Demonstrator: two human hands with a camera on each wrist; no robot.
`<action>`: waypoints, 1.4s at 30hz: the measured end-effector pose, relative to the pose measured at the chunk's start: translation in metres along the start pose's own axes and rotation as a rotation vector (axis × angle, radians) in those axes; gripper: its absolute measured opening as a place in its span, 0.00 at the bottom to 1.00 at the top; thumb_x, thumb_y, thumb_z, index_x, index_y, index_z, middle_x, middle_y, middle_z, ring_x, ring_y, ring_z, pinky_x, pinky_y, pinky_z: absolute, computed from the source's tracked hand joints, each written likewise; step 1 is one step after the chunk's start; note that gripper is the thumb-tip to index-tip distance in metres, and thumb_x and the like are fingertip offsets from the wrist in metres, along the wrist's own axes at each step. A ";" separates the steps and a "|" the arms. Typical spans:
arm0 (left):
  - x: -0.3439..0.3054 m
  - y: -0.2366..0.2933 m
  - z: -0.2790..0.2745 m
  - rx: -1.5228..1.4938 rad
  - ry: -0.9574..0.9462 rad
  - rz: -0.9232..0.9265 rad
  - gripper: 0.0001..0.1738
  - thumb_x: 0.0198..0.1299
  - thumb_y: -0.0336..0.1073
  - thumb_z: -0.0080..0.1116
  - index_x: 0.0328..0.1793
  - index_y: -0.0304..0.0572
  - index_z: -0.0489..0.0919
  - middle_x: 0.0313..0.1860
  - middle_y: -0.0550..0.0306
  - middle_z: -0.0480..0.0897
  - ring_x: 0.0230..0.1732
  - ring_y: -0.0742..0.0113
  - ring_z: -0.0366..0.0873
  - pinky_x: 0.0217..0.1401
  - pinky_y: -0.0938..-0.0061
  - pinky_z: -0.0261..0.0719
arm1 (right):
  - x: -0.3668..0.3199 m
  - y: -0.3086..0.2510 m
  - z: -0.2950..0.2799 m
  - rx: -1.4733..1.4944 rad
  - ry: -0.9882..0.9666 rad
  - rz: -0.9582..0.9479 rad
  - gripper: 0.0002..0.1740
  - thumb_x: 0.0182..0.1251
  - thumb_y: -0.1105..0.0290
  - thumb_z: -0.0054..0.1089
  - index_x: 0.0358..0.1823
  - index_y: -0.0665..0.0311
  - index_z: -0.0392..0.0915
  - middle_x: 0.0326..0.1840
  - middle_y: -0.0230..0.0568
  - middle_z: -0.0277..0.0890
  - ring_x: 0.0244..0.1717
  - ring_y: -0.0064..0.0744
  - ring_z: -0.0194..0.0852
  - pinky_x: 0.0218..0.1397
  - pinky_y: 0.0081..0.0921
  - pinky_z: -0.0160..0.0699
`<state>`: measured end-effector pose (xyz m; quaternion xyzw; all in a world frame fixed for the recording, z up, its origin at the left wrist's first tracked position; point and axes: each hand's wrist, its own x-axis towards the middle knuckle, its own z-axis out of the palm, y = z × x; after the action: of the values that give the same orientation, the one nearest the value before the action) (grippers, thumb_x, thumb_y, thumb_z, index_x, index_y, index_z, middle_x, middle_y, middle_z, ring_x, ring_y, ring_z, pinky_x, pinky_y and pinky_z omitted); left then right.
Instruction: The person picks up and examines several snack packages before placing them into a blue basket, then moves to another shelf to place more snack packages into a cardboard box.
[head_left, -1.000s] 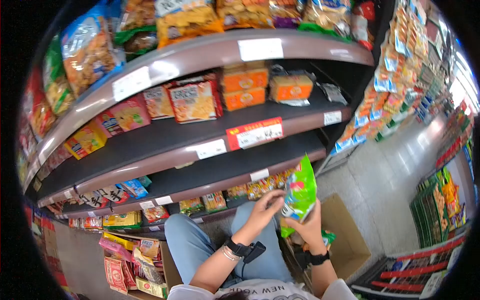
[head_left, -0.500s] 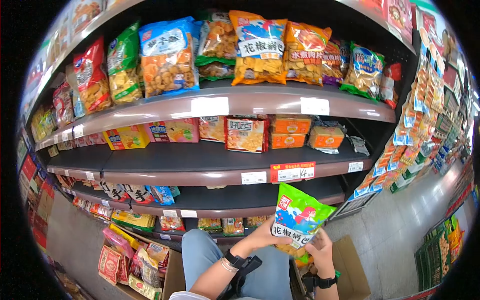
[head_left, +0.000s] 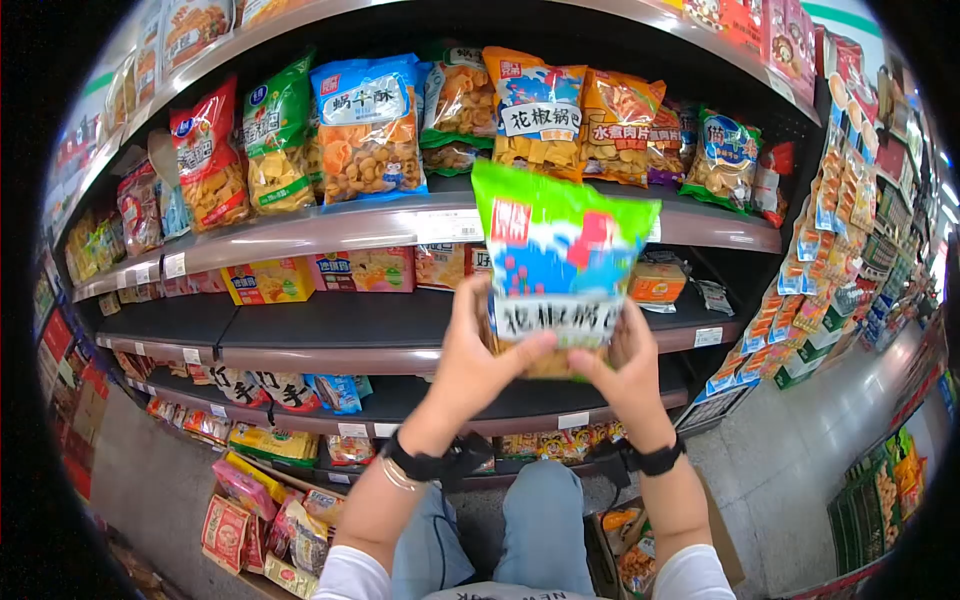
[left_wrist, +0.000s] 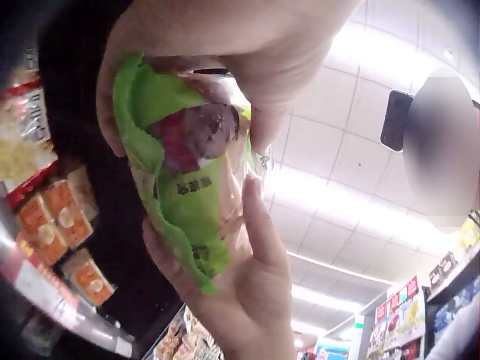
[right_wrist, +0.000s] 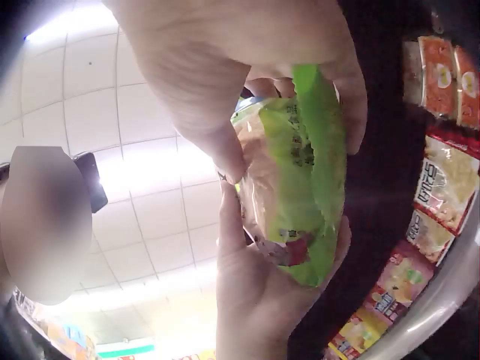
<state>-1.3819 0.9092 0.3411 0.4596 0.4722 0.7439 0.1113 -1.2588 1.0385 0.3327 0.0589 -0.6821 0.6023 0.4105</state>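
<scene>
A green snack bag (head_left: pixel 565 245) with a white label band is held upright between both hands, raised before the shelves. My left hand (head_left: pixel 478 345) grips its lower left side, thumb over the front. Opposite it, my right hand (head_left: pixel 628 358) grips the lower right side, thumb also on the front. Seen from below in the left wrist view, the bag's crimped green end (left_wrist: pixel 169 214) hangs between the two hands, fingers wrapped behind it. Beyond its top stand an orange snack bag (head_left: pixel 537 120) and a blue snack bag (head_left: pixel 368 140) on the upper shelf.
The upper shelf edge (head_left: pixel 330 235) runs just behind the green bag. Boxed and packeted snacks (head_left: pixel 365 268) line the shelf below. On the floor, a carton of packets (head_left: pixel 345 545) stands left of the knees, another carton (head_left: pixel 715 535) to the right. Hanging packets (head_left: pixel 790 270) border the aisle.
Both hands have lifted the green bag from above the right carton up and forward to the upper shelf's height. The left hand has taken hold of its left side, and the bag now stands straighter.
</scene>
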 end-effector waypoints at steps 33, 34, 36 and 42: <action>0.176 0.002 -0.014 0.863 0.196 0.271 0.40 0.45 0.57 0.68 0.58 0.37 0.73 0.47 0.42 0.81 0.51 0.49 0.78 0.52 0.62 0.74 | 0.195 0.014 -0.037 -0.433 -0.011 -0.258 0.32 0.56 0.67 0.66 0.62 0.68 0.64 0.57 0.47 0.71 0.59 0.34 0.69 0.61 0.29 0.66; 0.175 0.005 -0.013 0.882 0.197 0.249 0.41 0.44 0.58 0.68 0.59 0.37 0.72 0.47 0.42 0.81 0.50 0.49 0.78 0.51 0.62 0.75 | 0.196 0.015 -0.039 -0.451 -0.017 -0.248 0.32 0.56 0.67 0.67 0.62 0.67 0.64 0.56 0.46 0.72 0.58 0.34 0.70 0.60 0.29 0.67; 0.178 0.009 -0.012 0.922 0.199 0.209 0.43 0.43 0.60 0.68 0.59 0.37 0.72 0.46 0.43 0.82 0.49 0.49 0.79 0.50 0.62 0.76 | 0.203 0.017 -0.043 -0.487 -0.029 -0.230 0.33 0.56 0.66 0.67 0.61 0.66 0.65 0.54 0.46 0.74 0.57 0.33 0.71 0.59 0.29 0.68; 0.186 0.000 -0.012 0.976 0.236 0.259 0.44 0.41 0.61 0.68 0.59 0.37 0.72 0.43 0.42 0.82 0.46 0.49 0.81 0.48 0.63 0.77 | 0.210 0.030 -0.050 -0.479 -0.019 -0.256 0.32 0.55 0.64 0.69 0.59 0.65 0.67 0.52 0.46 0.76 0.53 0.34 0.74 0.56 0.29 0.70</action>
<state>-1.4937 1.0130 0.4473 0.4256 0.7127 0.4916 -0.2632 -1.3895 1.1775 0.4385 0.0514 -0.7959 0.3664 0.4793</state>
